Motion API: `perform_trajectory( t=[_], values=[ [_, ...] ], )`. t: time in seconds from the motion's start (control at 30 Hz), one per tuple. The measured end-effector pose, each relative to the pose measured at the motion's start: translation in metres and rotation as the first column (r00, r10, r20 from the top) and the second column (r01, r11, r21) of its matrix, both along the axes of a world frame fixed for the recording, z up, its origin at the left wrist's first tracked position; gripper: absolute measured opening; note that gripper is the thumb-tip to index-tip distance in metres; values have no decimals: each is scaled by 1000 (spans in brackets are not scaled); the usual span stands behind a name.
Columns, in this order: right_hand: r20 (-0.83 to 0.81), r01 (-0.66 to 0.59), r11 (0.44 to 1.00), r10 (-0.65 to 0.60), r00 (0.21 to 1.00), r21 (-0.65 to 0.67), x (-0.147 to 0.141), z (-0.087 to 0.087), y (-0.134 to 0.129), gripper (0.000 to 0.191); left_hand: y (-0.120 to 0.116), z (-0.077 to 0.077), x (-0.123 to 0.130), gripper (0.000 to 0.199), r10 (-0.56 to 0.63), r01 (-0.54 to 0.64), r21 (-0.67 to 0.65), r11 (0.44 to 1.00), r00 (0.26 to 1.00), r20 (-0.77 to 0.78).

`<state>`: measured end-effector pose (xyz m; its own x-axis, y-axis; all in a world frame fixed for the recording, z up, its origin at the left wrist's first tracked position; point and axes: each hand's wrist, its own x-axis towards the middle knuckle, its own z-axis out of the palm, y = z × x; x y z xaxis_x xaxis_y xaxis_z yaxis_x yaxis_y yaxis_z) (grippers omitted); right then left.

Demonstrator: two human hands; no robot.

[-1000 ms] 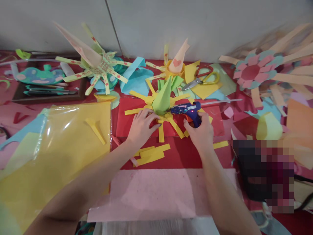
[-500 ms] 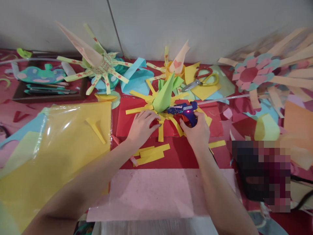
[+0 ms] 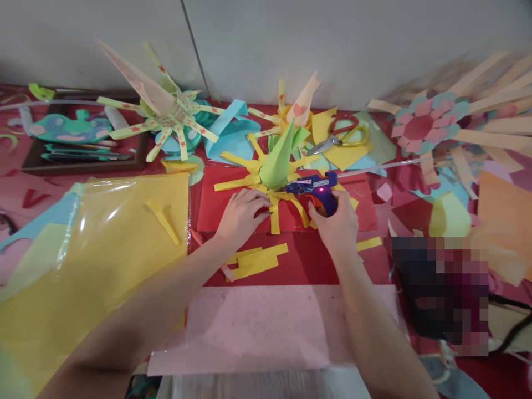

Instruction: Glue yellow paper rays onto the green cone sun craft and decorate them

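My right hand grips a blue hot glue gun with a lit red light and a clear glue stick out of its back. The nozzle points left, at the base of a green paper cone. That cone stands in the middle of a yellow paper piece with strips fanning out, on a red sheet. My left hand is closed at the front-left strips, its fingertips pinched on the yellow paper near the cone. Part of the paper is hidden under the fingers.
Loose yellow strips lie in front of the red sheet. Yellow-handled scissors rest on paper scraps behind. Finished paper cone flowers stand at the back left, by a brown tray. A plastic-covered yellow pack lies left; a pixelated dark object right.
The glue gun and my right hand have shifted very slightly to the right. My left hand stays at the yellow strips, and the cone remains upright.
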<state>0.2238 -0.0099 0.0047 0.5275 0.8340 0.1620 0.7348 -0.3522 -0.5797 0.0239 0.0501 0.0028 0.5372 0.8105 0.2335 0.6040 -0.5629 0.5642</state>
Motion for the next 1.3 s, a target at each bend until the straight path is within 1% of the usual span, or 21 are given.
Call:
perform_trajectory(
  t=[0.13,0.33,0.47,0.63,0.83,1.1,1.3],
  values=[
    [-8,7,1000,-7,1000,-14,4,4,-3,37,0,0,-1,11,3,-3,-17,1000,1000,-3],
    [9,-39,999,40,999,-25,2,3,-2,36,-1,2,-1,12,4,-3,-48,999,1000,12],
    [10,-38,998,38,999,-42,1,3,-2,34,-1,1,-1,10,3,0,-65,998,999,45],
    [22,-39,999,39,999,-21,4,2,-3,33,0,-1,-2,7,1,2,-65,998,999,44],
    [12,-14,999,15,1000,-47,4,3,-2,33,0,-2,-2,8,0,3,-58,998,999,48],
    [3,-40,998,40,999,-56,6,1,-4,34,1,-3,-2,8,6,-2,-56,998,998,64],
    [-20,-52,998,51,998,-36,8,1,-3,33,1,-2,-2,7,3,1,-54,999,998,69]
  ],
)
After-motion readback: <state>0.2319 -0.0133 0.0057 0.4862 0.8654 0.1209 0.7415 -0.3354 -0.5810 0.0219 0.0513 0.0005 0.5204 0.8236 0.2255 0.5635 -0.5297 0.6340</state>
